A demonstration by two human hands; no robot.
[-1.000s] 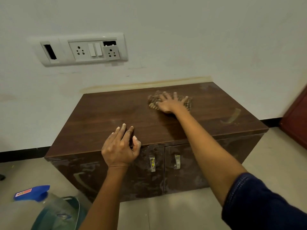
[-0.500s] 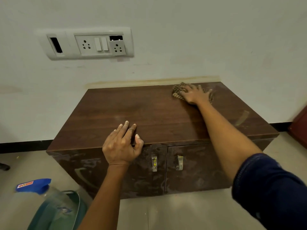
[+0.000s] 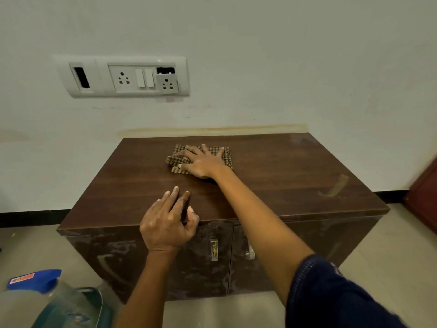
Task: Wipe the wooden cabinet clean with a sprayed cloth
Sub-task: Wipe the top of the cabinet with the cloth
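No text is legible on anything here.

Dark brown wooden cabinet top: smooth, faint sheen, dusty smears noted. Brown checked woven cloth: matt, coarse. Small metal door handles: shiny. White plastic switch plate: glossy.

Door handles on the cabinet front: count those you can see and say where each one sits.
2. One handle is on the left door beside the centre seam; the other handle is on the right door, partly behind the right forearm. No others show.
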